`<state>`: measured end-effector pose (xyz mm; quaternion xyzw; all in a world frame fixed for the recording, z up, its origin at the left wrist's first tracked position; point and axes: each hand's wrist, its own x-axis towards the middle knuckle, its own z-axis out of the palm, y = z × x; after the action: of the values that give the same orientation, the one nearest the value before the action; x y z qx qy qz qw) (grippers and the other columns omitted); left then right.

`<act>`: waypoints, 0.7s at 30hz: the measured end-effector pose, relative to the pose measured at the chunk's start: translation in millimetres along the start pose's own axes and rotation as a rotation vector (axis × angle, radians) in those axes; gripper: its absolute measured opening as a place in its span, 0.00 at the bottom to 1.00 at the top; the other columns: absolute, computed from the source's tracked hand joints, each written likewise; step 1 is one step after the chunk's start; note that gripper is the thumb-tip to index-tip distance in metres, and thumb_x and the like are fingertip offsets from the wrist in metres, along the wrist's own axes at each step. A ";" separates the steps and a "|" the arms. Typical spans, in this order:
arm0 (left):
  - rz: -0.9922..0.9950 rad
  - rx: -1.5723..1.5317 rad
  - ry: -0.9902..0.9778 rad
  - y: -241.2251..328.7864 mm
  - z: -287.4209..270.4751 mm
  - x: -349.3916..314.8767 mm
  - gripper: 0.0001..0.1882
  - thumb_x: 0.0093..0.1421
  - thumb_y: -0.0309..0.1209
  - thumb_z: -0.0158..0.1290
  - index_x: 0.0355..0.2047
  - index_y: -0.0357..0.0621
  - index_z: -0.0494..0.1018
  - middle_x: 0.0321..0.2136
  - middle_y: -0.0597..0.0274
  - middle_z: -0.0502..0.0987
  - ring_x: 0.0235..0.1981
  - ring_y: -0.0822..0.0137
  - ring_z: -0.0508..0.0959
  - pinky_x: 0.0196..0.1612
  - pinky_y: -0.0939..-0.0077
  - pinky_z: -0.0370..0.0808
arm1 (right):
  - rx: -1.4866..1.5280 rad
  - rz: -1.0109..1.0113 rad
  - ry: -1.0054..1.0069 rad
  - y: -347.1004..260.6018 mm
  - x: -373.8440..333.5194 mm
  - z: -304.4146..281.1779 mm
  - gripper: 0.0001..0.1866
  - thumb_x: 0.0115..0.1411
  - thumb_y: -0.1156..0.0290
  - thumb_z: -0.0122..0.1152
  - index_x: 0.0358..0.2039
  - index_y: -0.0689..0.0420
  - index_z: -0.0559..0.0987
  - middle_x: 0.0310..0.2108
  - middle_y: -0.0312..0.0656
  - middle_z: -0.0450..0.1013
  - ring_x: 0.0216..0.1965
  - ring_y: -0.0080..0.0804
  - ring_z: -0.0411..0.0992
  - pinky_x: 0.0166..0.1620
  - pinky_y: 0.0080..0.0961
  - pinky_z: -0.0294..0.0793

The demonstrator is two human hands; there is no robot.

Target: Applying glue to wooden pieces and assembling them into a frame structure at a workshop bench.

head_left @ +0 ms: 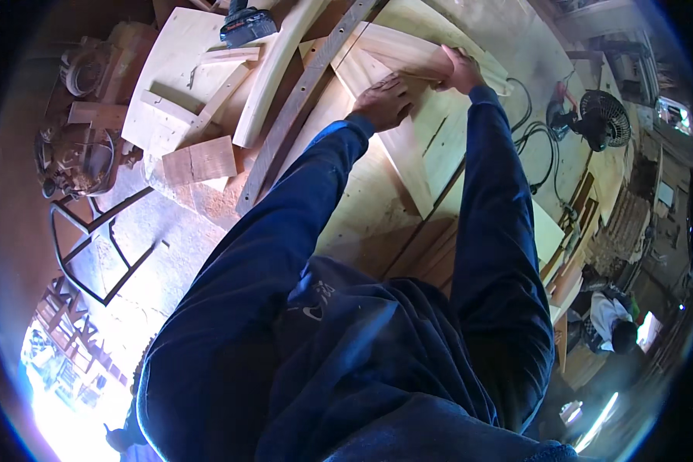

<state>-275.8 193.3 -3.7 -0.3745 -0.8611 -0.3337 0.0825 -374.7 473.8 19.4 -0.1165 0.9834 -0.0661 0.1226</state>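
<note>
Both arms, in dark blue sleeves, reach to the far middle of a wooden worktable. My right hand (pixel 462 71) grips the right end of a pale wooden board (pixel 406 48), fingers and thumb around its edge. Left of it, my left hand (pixel 385 102) is closed, its fingers curled at the near side of the same pale woodwork; whether it pinches something small there I cannot make out. A long pale wooden strip (pixel 405 165) runs from below the left hand toward me. Wide flat panels lie beneath these pieces.
A dark drilled bar (pixel 304 104) crosses the table left of my hands. Beyond it lie a cordless tool's battery base (pixel 248 28), wood offcuts (pixel 200 160) and a curved pale rail (pixel 279 73). Right are black cables (pixel 543 146) and a fan (pixel 602 119). Another person (pixel 612 319) is far right.
</note>
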 end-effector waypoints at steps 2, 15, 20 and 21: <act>-0.014 0.002 0.005 2.8 1.4 -6.4 0.11 0.64 0.39 0.56 0.38 0.45 0.79 0.43 0.53 0.77 0.55 0.49 0.76 0.69 0.56 0.69 | 0.002 -0.018 0.032 -8.4 -5.6 -0.5 0.69 0.29 0.52 0.90 0.73 0.53 0.64 0.64 0.52 0.69 0.65 0.55 0.67 0.68 0.46 0.67; -0.062 0.007 -0.035 19.8 -10.8 -47.3 0.13 0.64 0.39 0.58 0.41 0.43 0.80 0.46 0.52 0.79 0.58 0.47 0.76 0.69 0.56 0.70 | -0.012 0.003 -0.009 -40.1 -36.7 15.6 0.71 0.28 0.49 0.89 0.74 0.54 0.63 0.64 0.48 0.70 0.67 0.48 0.65 0.69 0.47 0.63; -0.056 0.006 -0.078 29.5 -19.8 -67.0 0.12 0.63 0.39 0.59 0.39 0.43 0.80 0.44 0.53 0.78 0.56 0.48 0.77 0.69 0.57 0.70 | 0.019 -0.006 0.044 -48.2 -51.5 35.6 0.67 0.29 0.51 0.88 0.73 0.50 0.65 0.65 0.48 0.70 0.67 0.50 0.66 0.69 0.48 0.62; -0.053 0.001 -0.060 31.5 -21.1 -71.4 0.12 0.63 0.39 0.59 0.39 0.43 0.80 0.43 0.53 0.78 0.56 0.48 0.77 0.69 0.57 0.70 | 0.044 -0.001 0.042 -50.6 -54.0 38.4 0.66 0.30 0.53 0.88 0.73 0.48 0.66 0.65 0.49 0.70 0.67 0.52 0.66 0.69 0.48 0.62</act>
<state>-205.6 153.4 0.6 -0.3616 -0.8729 -0.3241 0.0477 -303.2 434.4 2.7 -0.1129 0.9840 -0.0903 0.1043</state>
